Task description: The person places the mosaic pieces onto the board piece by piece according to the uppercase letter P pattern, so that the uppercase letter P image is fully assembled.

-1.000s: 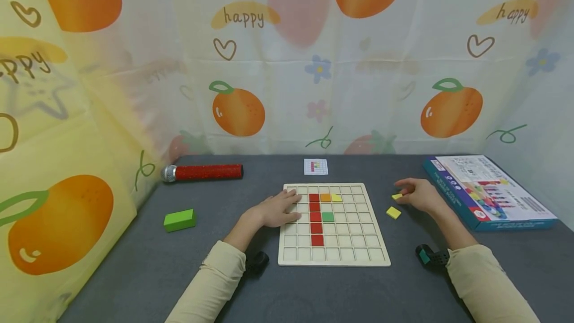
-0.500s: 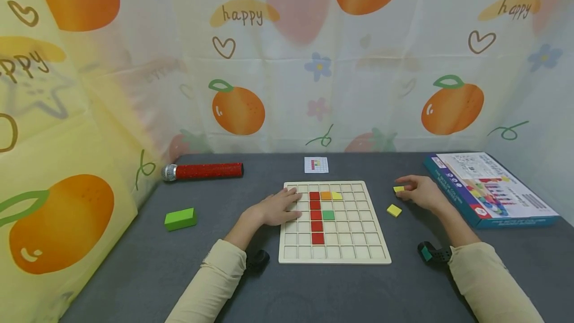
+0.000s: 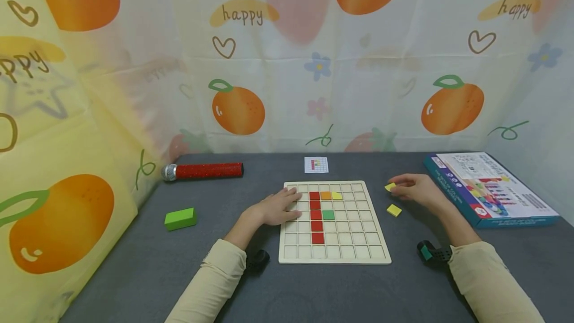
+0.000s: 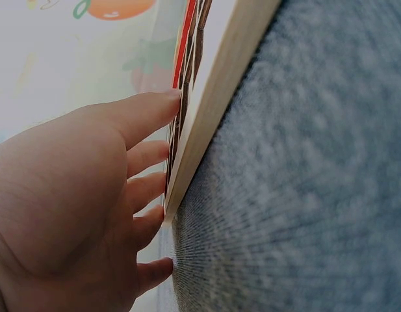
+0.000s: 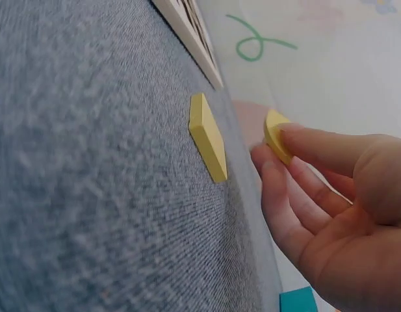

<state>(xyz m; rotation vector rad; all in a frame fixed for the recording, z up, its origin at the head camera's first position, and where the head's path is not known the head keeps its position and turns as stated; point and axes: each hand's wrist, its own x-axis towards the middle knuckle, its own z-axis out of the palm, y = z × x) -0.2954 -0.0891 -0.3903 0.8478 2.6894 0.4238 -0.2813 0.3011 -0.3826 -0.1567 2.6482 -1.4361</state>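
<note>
My right hand (image 3: 420,191) pinches a small yellow tile (image 5: 275,133) between thumb and fingers, right of the board. A second yellow tile (image 3: 394,210) lies on the table just below that hand. Fingers spread and fairly straight, my left hand (image 3: 277,209) rests on the left edge of the cream grid board (image 3: 354,255). In the left wrist view its thumb and fingertips meet the board's rim. On the board stands a column of red tiles (image 3: 316,215), with an orange tile (image 3: 325,196), a yellow tile (image 3: 336,196) and a green tile (image 3: 328,215) to its right.
Behind the board lies a small pattern card (image 3: 316,165). A red microphone (image 3: 208,170) is at the back left, and a green block (image 3: 180,219) sits left of my left arm. The blue game box (image 3: 493,191) lies flat beside my right hand. A printed curtain (image 3: 287,103) hangs behind.
My right hand has picked up the farther yellow tile and shifted it slightly left, tilting it. My left hand stays on the board.
</note>
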